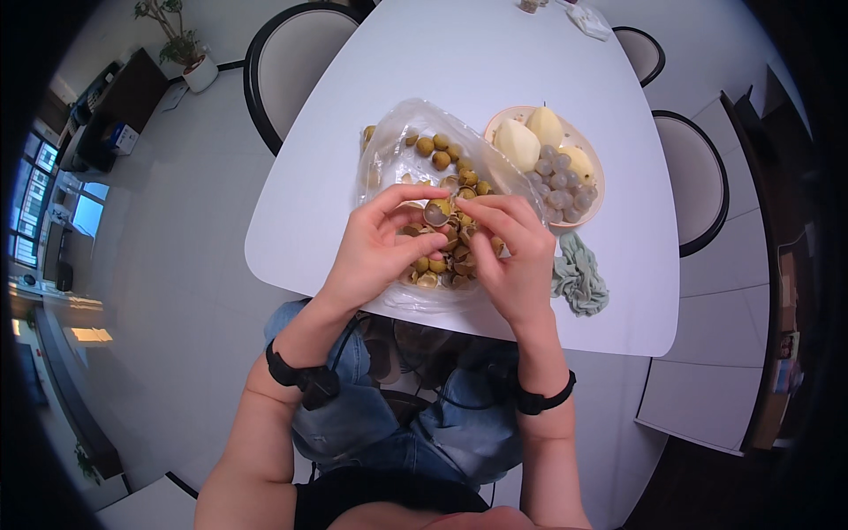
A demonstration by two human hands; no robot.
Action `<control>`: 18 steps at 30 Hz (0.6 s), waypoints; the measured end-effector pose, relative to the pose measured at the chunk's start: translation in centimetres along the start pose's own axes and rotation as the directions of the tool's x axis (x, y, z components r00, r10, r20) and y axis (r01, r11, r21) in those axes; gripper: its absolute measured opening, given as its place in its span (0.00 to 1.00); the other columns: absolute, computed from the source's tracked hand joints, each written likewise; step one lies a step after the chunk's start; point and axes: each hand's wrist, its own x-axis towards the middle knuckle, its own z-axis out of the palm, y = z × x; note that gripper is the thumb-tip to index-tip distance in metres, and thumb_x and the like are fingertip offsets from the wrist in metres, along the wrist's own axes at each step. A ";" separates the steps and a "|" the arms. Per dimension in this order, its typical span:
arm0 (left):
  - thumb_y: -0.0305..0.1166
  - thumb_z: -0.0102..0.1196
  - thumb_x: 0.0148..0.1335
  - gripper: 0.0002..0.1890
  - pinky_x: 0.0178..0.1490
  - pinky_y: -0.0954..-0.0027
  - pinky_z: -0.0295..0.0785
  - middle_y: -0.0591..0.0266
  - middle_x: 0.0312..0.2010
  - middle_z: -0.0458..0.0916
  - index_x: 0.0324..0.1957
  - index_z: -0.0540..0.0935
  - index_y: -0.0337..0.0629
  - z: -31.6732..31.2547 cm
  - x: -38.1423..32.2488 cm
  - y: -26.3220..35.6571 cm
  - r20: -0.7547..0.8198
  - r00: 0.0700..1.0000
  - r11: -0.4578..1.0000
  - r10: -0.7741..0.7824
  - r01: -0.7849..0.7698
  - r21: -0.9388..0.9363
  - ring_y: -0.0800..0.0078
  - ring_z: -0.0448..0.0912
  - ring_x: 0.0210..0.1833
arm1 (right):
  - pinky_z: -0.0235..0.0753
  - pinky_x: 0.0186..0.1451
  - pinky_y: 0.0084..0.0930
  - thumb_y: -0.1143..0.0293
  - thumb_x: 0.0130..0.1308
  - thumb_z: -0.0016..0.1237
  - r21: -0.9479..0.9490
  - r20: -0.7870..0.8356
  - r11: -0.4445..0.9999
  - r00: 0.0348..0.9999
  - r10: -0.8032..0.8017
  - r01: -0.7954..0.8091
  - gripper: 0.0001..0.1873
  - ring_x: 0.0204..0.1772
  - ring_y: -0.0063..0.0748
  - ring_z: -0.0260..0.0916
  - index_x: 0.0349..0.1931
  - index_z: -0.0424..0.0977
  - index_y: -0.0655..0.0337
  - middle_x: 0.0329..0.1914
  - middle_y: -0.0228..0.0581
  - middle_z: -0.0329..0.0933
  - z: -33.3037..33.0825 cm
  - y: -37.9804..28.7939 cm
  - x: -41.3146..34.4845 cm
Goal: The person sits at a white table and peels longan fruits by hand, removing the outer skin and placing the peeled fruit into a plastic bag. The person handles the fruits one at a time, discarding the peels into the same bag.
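A half-peeled longan [436, 213] is held between the thumb and fingers of my left hand [381, 242]. Its pale grey flesh shows on the near side, and brown-yellow shell covers the rest. My right hand [513, 248] is close on the right, with a fingertip at the upper edge of the shell. Whether it pinches a piece of peel is hidden. Below both hands lies a clear plastic bag [391, 159], spread open on the table. Whole longans [424, 146] rest in its far part. Empty longan shells [427, 280] are heaped in the near part, mixed with other longans.
Right of the bag, an orange-rimmed plate [599, 156] holds peeled pears [517, 144] and peeled longans [560, 180]. A crumpled green cloth [582, 278] lies nearer me on the white table [318, 192]. White tissue [589, 22] is at the far end. Chairs [692, 182] flank the table.
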 end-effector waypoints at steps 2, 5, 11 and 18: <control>0.13 0.63 0.66 0.23 0.50 0.72 0.89 0.58 0.56 0.78 0.63 0.80 0.31 0.5 0.0 -0.2 -0.040 0.995 0.987 0.093 -0.086 0.138 0.71 0.83 0.55 | 0.84 0.36 0.31 0.82 0.62 0.63 0.119 0.038 0.981 0.988 0.147 -0.151 0.12 0.40 0.41 0.83 0.46 0.86 0.64 0.43 0.44 0.85 0.1 -0.9 -0.5; 0.12 0.64 0.63 0.21 0.47 0.76 0.89 0.60 0.55 0.78 0.59 0.85 0.33 1.0 -0.3 -0.5 -0.090 0.985 0.951 0.147 -0.115 0.288 0.74 0.83 0.54 | 0.85 0.36 0.33 0.82 0.60 0.65 0.174 0.049 0.964 0.980 0.194 -0.200 0.12 0.39 0.43 0.83 0.45 0.86 0.64 0.42 0.44 0.84 0.4 -1.4 -0.7; 0.12 0.66 0.61 0.22 0.47 0.77 0.89 0.60 0.54 0.80 0.57 0.87 0.35 1.2 -0.5 -0.9 -0.106 0.963 0.876 0.247 -0.175 0.450 0.76 0.84 0.52 | 0.83 0.34 0.32 0.81 0.60 0.65 0.073 -0.008 0.991 0.993 0.114 -0.114 0.09 0.37 0.42 0.82 0.41 0.84 0.65 0.38 0.43 0.84 1.0 -1.2 -0.7; 0.12 0.65 0.62 0.20 0.48 0.75 0.88 0.59 0.56 0.81 0.57 0.86 0.33 1.1 -1.0 -0.4 0.024 0.965 0.822 0.261 -0.235 0.519 0.73 0.85 0.55 | 0.81 0.31 0.22 0.82 0.60 0.65 0.023 -0.012 0.966 0.967 0.256 -0.256 0.06 0.28 0.27 0.81 0.36 0.83 0.66 0.32 0.38 0.84 0.5 -0.2 -0.8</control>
